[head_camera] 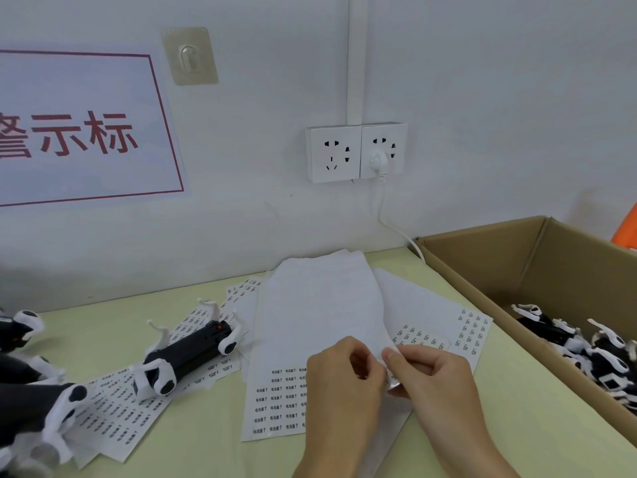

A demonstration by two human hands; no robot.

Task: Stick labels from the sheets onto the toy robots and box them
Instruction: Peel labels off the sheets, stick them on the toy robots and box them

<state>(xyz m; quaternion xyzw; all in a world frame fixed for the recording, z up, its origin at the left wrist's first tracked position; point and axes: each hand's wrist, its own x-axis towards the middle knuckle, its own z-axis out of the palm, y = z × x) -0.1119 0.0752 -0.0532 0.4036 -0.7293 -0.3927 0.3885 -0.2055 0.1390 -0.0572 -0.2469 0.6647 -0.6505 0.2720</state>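
Note:
A white label sheet [303, 326] lies in the middle of the pale green table, printed labels on its lower part. My left hand [339, 384] and my right hand [431, 381] meet over its right edge, fingertips pinching at the sheet; what they pinch is too small to tell. A black-and-white toy robot [189, 353] lies on another label sheet [117, 408] to the left. More toy robots [31, 408] crowd the left edge. A cardboard box [482, 267] at the right holds several toy robots [593, 350].
A third label sheet [448, 326] lies under the middle one toward the box. On the wall behind are two sockets [355, 151] with a white cable [389, 222] running down behind the box, a sign [82, 129] and a hook [189, 56].

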